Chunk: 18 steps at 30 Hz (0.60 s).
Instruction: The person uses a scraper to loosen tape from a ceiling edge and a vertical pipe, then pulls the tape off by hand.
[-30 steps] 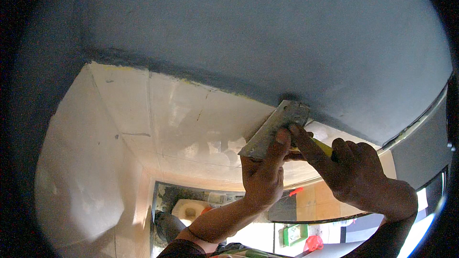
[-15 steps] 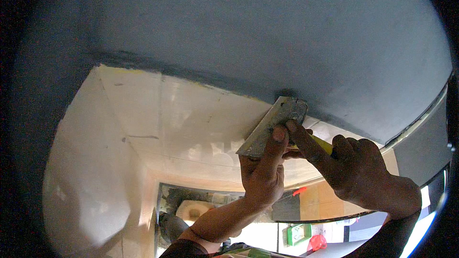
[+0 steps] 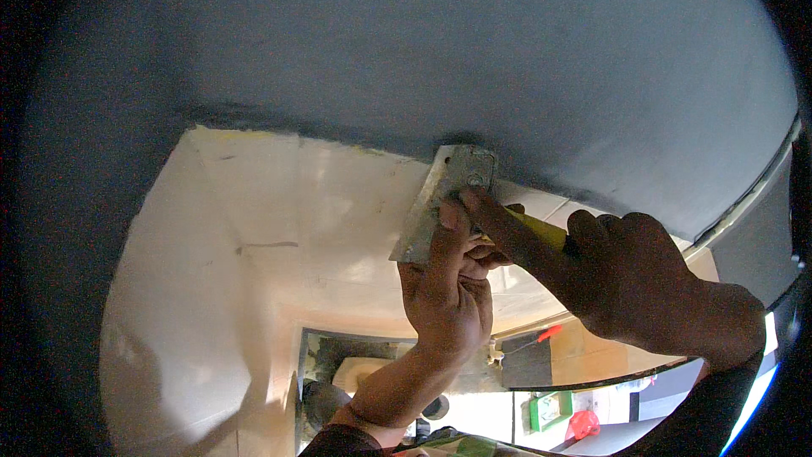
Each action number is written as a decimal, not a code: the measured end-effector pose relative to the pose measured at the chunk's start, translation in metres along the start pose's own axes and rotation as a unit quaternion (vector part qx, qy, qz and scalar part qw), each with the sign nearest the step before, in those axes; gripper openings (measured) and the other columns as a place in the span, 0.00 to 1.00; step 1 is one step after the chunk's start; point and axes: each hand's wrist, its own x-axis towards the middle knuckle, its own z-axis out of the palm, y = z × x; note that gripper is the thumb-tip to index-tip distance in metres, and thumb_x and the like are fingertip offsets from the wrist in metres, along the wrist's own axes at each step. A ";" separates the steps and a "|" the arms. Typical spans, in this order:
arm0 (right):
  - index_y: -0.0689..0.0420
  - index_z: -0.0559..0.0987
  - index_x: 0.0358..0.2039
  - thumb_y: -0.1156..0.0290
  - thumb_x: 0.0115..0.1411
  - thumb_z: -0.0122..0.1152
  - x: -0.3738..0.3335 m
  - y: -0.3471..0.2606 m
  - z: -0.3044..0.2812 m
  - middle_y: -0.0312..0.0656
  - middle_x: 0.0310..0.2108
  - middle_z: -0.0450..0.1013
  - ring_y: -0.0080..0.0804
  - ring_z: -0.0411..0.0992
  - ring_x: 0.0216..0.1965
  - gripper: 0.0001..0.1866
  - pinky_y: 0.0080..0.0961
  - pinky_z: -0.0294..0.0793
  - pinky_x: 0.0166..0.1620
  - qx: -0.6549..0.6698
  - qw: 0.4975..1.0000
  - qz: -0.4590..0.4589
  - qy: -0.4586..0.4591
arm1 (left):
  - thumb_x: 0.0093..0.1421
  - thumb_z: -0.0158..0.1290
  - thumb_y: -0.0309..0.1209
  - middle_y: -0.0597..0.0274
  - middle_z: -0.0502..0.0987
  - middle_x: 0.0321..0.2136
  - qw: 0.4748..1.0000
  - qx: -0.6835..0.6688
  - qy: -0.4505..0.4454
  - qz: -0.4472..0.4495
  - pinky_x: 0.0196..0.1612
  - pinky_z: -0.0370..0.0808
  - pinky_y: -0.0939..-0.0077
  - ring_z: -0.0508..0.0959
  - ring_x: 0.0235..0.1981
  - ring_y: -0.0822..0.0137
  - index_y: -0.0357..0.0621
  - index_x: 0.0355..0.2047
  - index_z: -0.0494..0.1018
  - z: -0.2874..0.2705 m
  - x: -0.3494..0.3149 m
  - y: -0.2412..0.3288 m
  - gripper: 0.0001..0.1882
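Observation:
A wide scraper (image 3: 427, 203) with a flat metal blade and a yellow handle is held up in both of my hands. My right hand (image 3: 634, 279) wraps round the handle, its index finger stretched along the blade. The thumb of my left hand (image 3: 448, 305) presses on the blade's face, with the other fingers behind it. The blade's upper end meets the line where a dark grey painted surface (image 3: 474, 51) borders a glossy cream surface (image 3: 338, 195). Rough, darker grey smears follow that line.
Below the cream surface, a dark-framed opening (image 3: 302, 389) shows at the bottom. Lower right are a green tray-like object (image 3: 551, 410), a red object (image 3: 584, 425) and a thin tool with a red end (image 3: 550, 333). A grey strip (image 3: 753, 211) curves along the right.
Both hands and the scraper have moved left along the border between grey and cream. The view has shifted slightly. My grip on the scraper looks the same.

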 end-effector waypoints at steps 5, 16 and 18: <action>0.47 0.42 0.78 0.68 0.63 0.59 0.017 -0.006 -0.015 0.45 0.19 0.73 0.39 0.73 0.14 0.49 0.36 0.71 0.16 -0.020 1.000 -0.019 0.003 | 0.74 0.47 0.42 0.46 0.70 0.63 0.998 -0.039 -0.043 0.038 0.59 0.77 0.57 0.76 0.58 0.49 0.39 0.69 0.61 -0.010 0.013 0.012 0.29; 0.47 0.43 0.78 0.71 0.63 0.59 0.041 -0.030 -0.055 0.46 0.21 0.76 0.39 0.76 0.18 0.48 0.35 0.73 0.19 0.009 0.999 -0.011 0.029 | 0.74 0.46 0.35 0.47 0.76 0.56 0.994 -0.109 0.007 -0.016 0.51 0.81 0.63 0.80 0.51 0.54 0.41 0.66 0.65 -0.010 0.041 0.056 0.23; 0.47 0.43 0.78 0.72 0.62 0.59 0.040 -0.033 -0.055 0.46 0.22 0.76 0.39 0.76 0.18 0.49 0.35 0.73 0.19 0.009 0.999 -0.004 0.030 | 0.75 0.44 0.36 0.47 0.77 0.55 0.988 -0.147 -0.027 -0.034 0.47 0.82 0.67 0.81 0.49 0.57 0.41 0.64 0.68 -0.018 0.038 0.055 0.21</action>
